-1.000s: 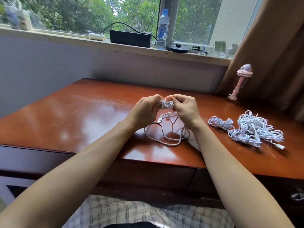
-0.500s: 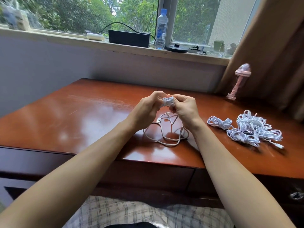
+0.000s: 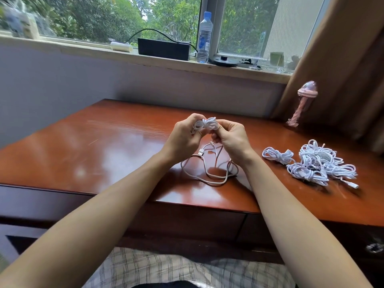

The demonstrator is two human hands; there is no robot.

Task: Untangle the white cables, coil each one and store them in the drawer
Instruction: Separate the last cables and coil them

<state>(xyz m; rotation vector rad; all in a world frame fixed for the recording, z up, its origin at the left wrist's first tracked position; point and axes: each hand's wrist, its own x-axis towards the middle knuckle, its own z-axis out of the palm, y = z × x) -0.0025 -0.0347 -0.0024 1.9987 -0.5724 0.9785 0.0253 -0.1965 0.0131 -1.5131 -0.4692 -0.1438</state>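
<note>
Cable (image 3: 204,124): slack loops lie near the front edge of the worktop (image 3: 93,154); above, left hand (image 3: 185,140) and right hand (image 3: 231,140) fingers clamp its coiled part. Broad wood stretches left. By the right edge, one coil (image 3: 277,155), one tangled pile (image 3: 320,163).

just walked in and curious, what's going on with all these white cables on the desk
A person is winding a white cable into a small coil, gripping it between the left hand and the right hand above the wooden desk. The rest of that cable, with its USB plug, trails loose on the desk under the hands. A heap of white cables lies to the right, some bundled, some tangled.
</note>
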